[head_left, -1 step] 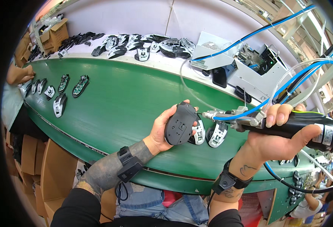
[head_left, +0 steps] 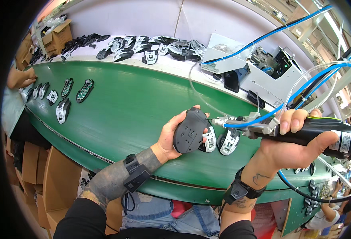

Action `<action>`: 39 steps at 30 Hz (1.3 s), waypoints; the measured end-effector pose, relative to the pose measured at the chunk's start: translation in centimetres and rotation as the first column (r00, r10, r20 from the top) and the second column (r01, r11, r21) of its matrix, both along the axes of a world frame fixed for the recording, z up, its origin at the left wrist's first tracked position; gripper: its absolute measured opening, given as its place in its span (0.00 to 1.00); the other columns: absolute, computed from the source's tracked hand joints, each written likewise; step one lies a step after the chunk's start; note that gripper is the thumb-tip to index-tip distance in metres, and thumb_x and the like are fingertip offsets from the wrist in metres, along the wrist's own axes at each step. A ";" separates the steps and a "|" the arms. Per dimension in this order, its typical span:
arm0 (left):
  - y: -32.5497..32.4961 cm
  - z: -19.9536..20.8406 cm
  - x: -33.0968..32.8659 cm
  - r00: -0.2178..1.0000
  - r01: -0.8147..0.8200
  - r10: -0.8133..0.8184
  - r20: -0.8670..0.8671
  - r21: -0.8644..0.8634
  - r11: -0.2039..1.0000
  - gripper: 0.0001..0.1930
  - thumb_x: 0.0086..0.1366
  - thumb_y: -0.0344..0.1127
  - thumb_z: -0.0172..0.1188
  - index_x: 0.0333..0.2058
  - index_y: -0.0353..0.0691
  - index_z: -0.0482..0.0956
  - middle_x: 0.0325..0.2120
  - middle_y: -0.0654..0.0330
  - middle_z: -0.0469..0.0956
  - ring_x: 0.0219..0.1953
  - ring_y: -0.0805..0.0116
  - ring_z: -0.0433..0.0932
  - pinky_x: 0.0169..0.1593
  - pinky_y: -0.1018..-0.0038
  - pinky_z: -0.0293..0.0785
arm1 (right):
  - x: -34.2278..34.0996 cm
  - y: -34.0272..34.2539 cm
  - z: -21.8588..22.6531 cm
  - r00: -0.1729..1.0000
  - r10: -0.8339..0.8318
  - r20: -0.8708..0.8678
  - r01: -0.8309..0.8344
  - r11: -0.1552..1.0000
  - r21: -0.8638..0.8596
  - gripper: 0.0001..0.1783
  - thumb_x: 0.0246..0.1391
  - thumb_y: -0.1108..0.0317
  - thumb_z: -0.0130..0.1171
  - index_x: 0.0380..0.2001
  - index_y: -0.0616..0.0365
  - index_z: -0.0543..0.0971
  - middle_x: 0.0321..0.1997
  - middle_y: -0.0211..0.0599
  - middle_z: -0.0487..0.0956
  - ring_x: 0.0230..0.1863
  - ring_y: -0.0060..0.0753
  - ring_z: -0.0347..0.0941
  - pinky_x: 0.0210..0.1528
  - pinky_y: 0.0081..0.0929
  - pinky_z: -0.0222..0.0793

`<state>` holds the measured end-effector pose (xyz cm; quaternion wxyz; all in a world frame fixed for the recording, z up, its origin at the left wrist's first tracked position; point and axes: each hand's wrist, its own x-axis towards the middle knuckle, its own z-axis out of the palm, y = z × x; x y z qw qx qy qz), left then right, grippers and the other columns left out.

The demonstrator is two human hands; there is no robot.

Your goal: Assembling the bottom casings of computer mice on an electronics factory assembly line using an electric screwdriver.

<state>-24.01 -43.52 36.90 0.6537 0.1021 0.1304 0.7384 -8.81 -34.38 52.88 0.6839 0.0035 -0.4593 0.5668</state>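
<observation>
My left hand [head_left: 170,133] grips a black computer mouse [head_left: 189,133] with its underside, dotted with small holes, facing me. My right hand [head_left: 289,145] is wrapped round a black electric screwdriver [head_left: 315,131] held nearly level. Its metal front end [head_left: 227,121] points left, and the thin tip meets or almost meets the upper right edge of the mouse; whether they touch I cannot tell. Just behind the mouse, partly hidden by it, lies a white-and-black mouse shell [head_left: 210,140]. To its right, under the screwdriver, is a second such shell [head_left: 229,142].
On the green belt [head_left: 135,103] lie several mouse parts, two with green circuit boards [head_left: 85,91]. A back ledge holds piled mouse shells [head_left: 149,57] and a white screw-feeding machine [head_left: 271,75]. Blue air hose [head_left: 275,34] loops at right. Other people's hands [head_left: 26,77] are at far left.
</observation>
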 end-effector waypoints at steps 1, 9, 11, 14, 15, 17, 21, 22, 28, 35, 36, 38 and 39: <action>-0.1 0.0 0.0 1.000 0.012 -0.013 0.022 0.024 1.000 0.23 0.68 0.48 0.43 0.58 0.46 0.60 0.55 0.50 0.64 0.44 0.55 0.74 0.44 0.58 0.76 | 0.0 0.0 0.0 1.000 0.011 0.001 -0.011 1.000 -0.009 0.33 0.56 0.33 0.43 0.40 0.56 0.67 0.17 0.32 0.69 0.14 0.23 0.61 0.21 0.21 0.59; 0.1 0.0 -0.6 0.995 -0.069 0.068 -0.069 -0.004 0.998 0.22 0.67 0.48 0.45 0.55 0.46 0.63 0.53 0.53 0.66 0.42 0.57 0.74 0.44 0.60 0.76 | 0.4 -0.4 0.3 1.000 0.019 0.022 -0.020 1.000 0.019 0.34 0.54 0.32 0.44 0.40 0.55 0.67 0.18 0.30 0.69 0.15 0.22 0.61 0.22 0.21 0.59; 0.5 -0.7 -1.2 0.968 -0.230 0.217 -0.129 -0.105 0.967 0.20 0.66 0.49 0.48 0.51 0.46 0.67 0.49 0.55 0.70 0.40 0.61 0.75 0.43 0.62 0.75 | 0.8 -0.9 0.5 1.000 -0.011 0.029 0.010 1.000 0.024 0.34 0.54 0.32 0.44 0.41 0.55 0.68 0.18 0.29 0.67 0.15 0.21 0.60 0.22 0.22 0.58; 1.2 -1.3 -2.3 0.958 -0.281 0.261 -0.120 -0.194 0.940 0.19 0.66 0.49 0.48 0.50 0.46 0.68 0.48 0.56 0.71 0.39 0.60 0.75 0.43 0.63 0.75 | 1.8 -1.5 1.2 0.996 -0.004 0.084 -0.001 0.999 0.055 0.36 0.54 0.31 0.43 0.41 0.56 0.68 0.19 0.29 0.67 0.15 0.21 0.60 0.22 0.21 0.57; 1.1 -1.0 -2.4 0.961 -0.275 0.262 -0.093 -0.178 0.945 0.18 0.65 0.49 0.48 0.49 0.47 0.69 0.48 0.57 0.71 0.38 0.60 0.75 0.43 0.64 0.75 | 1.5 -1.6 1.0 0.994 0.079 0.074 -0.083 0.995 0.054 0.36 0.53 0.30 0.42 0.42 0.56 0.67 0.19 0.29 0.67 0.15 0.22 0.60 0.22 0.21 0.57; 0.9 -0.4 -2.4 0.960 -0.279 0.269 -0.082 -0.154 0.948 0.18 0.65 0.49 0.48 0.49 0.47 0.69 0.48 0.57 0.71 0.39 0.60 0.76 0.43 0.64 0.75 | 0.3 -1.9 0.2 0.982 0.174 0.076 -0.177 0.984 0.032 0.35 0.54 0.33 0.44 0.41 0.58 0.67 0.19 0.27 0.66 0.17 0.21 0.60 0.25 0.21 0.58; 0.6 -0.4 -2.8 0.955 -0.292 0.285 -0.083 -0.080 0.953 0.19 0.66 0.49 0.48 0.51 0.47 0.68 0.49 0.56 0.71 0.40 0.59 0.76 0.43 0.65 0.76 | -1.0 -2.7 -0.2 0.957 0.265 0.121 -0.268 0.963 0.007 0.34 0.56 0.35 0.45 0.41 0.59 0.65 0.20 0.26 0.66 0.19 0.20 0.62 0.28 0.21 0.59; 0.6 -0.3 -2.7 0.955 -0.290 0.284 -0.082 -0.081 0.954 0.19 0.66 0.49 0.48 0.51 0.47 0.68 0.49 0.56 0.71 0.40 0.59 0.76 0.43 0.65 0.76 | -1.1 -2.6 -0.2 0.954 0.275 0.122 -0.278 0.960 0.011 0.34 0.56 0.34 0.45 0.41 0.59 0.65 0.20 0.26 0.66 0.19 0.20 0.62 0.28 0.22 0.59; 0.6 0.0 -2.3 0.961 -0.272 0.268 -0.066 -0.063 0.960 0.20 0.66 0.49 0.47 0.53 0.47 0.68 0.52 0.55 0.70 0.41 0.58 0.76 0.45 0.64 0.77 | -1.3 -2.6 -0.3 0.965 0.240 0.108 -0.240 0.971 -0.020 0.35 0.55 0.33 0.44 0.40 0.59 0.65 0.18 0.26 0.65 0.17 0.20 0.60 0.24 0.18 0.56; 0.4 -0.6 -2.2 0.966 -0.253 0.255 0.036 -0.055 0.966 0.19 0.66 0.49 0.48 0.51 0.47 0.69 0.48 0.55 0.71 0.39 0.59 0.77 0.42 0.64 0.78 | -2.3 -3.3 -0.6 0.965 0.240 0.110 -0.238 0.971 -0.027 0.36 0.55 0.33 0.44 0.41 0.60 0.66 0.18 0.27 0.64 0.16 0.20 0.57 0.21 0.16 0.51; 0.5 -0.5 -2.3 0.956 -0.291 0.293 0.008 -0.088 0.953 0.18 0.66 0.48 0.48 0.49 0.47 0.70 0.46 0.56 0.72 0.37 0.60 0.77 0.40 0.65 0.78 | -2.2 -3.2 -0.6 0.963 0.246 0.112 -0.245 0.969 -0.028 0.36 0.55 0.33 0.44 0.41 0.60 0.66 0.18 0.27 0.64 0.16 0.20 0.57 0.21 0.16 0.51; 1.0 -1.3 -2.7 0.935 -0.353 0.343 -0.086 -0.177 0.919 0.17 0.66 0.48 0.49 0.48 0.47 0.70 0.42 0.57 0.73 0.36 0.61 0.77 0.39 0.65 0.78 | -1.7 -2.6 -0.6 0.964 0.255 0.078 -0.256 0.967 0.013 0.35 0.54 0.34 0.47 0.41 0.60 0.67 0.19 0.27 0.65 0.16 0.21 0.58 0.21 0.16 0.51; 1.1 -1.8 -2.8 0.907 -0.417 0.377 -0.188 -0.264 0.870 0.16 0.65 0.48 0.50 0.47 0.47 0.70 0.38 0.58 0.74 0.34 0.63 0.77 0.37 0.66 0.78 | -0.8 -2.2 -0.2 0.967 0.244 0.077 -0.248 0.968 0.044 0.33 0.54 0.36 0.50 0.41 0.60 0.67 0.20 0.27 0.66 0.17 0.20 0.59 0.21 0.16 0.52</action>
